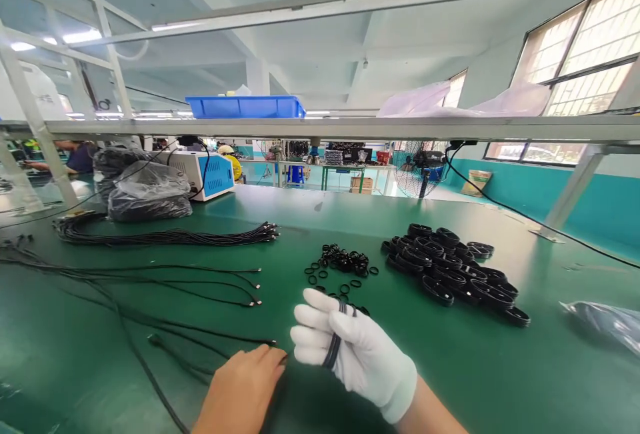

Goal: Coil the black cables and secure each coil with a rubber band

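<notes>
Cables (200, 329) lie loose across the lower left of the frame on a green bench (300, 217), most of their plug ends pointing toward the middle. At the bottom, left of centre, the bare left hand (245, 384) rests back up, its fingers drawn together right beside the end of one cable; whether the fingertips grip anything cannot be told, as the hand itself hides them. To its right, just below the centre, the right hand (353, 347) wears a white glove and turns its palm to view. Its fingers curl and its thumb folds over a black loop (334, 349), clamping it against the palm.

Small black rings (345, 261) sit in a loose pile near the centre, just above the glove, with several scattered around the edges. Right of them, coiled black cables (445, 261) form a large heap. A clear plastic bag (607, 324) lies at the right edge. At the middle left, a long bundle (160, 239) of dark cables stretches sideways, below a plastic-wrapped sack (150, 191) and a white and blue machine (205, 174). A shelf (340, 129) spans the frame higher up, carrying a blue tray (247, 108).
</notes>
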`<state>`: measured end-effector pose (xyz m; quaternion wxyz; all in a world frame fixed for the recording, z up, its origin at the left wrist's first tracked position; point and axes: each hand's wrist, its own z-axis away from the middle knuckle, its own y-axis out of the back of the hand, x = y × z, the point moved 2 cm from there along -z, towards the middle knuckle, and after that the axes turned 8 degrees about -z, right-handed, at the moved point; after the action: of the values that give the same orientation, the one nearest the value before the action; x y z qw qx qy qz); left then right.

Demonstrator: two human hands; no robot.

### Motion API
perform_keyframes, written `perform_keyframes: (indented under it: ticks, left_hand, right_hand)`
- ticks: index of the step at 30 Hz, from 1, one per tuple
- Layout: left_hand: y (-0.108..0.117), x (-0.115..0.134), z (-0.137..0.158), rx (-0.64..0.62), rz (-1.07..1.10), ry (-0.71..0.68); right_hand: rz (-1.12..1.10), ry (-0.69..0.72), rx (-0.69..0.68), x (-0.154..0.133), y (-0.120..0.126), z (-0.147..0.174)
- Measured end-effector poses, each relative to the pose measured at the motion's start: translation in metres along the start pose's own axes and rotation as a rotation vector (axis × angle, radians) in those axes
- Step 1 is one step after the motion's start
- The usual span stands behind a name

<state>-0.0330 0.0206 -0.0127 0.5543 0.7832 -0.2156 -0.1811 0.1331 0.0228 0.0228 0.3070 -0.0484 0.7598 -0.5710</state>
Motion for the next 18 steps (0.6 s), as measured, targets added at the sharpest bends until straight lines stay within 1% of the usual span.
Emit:
perform_keyframes:
  ticks: [1,3,5,6,7,9,11,13,15,16,18]
  left_hand:
    - [0.001,0.007,0.004,0.029,-0.053,-0.052]
    - [0.007,0.023,0.008,0.077,-0.093,-0.129]
    - [0.019,0.033,0.005,0.106,-0.087,-0.149]
    - [0.026,0.034,0.001,0.099,-0.075,-0.144]
    - [0.035,0.033,-0.003,0.071,-0.050,-0.133]
    - [0.051,0.023,-0.013,-0.042,0.071,-0.086]
    - [0.062,0.011,-0.021,-0.175,0.296,-0.013]
    - [0.062,0.001,-0.025,-0.303,0.592,0.059]
    - [0.052,-0.002,-0.027,-0.381,0.836,0.116]
    - [0.045,-0.002,-0.027,-0.379,0.898,0.138]
    - [0.030,-0.001,-0.025,-0.306,0.894,0.166]
  right_hand:
    - [0.038,0.025,0.045,-0.002,0.002,-0.001]
    - [0.139,0.044,0.175,-0.001,0.010,-0.001]
    - [0.243,0.002,0.288,0.005,0.018,0.001]
    - [0.281,-0.043,0.305,0.009,0.021,0.003]
    - [0.304,-0.104,0.283,0.014,0.023,0.005]
    - [0.314,-0.271,0.153,0.024,0.024,0.009]
    - [0.279,-0.428,0.007,0.032,0.025,0.014]
    - [0.248,-0.526,-0.089,0.037,0.025,0.018]
    - [0.228,-0.547,-0.140,0.042,0.024,0.019]
    - [0.209,-0.532,-0.146,0.043,0.023,0.018]
    - [0.121,-0.448,-0.121,0.044,0.018,0.014]
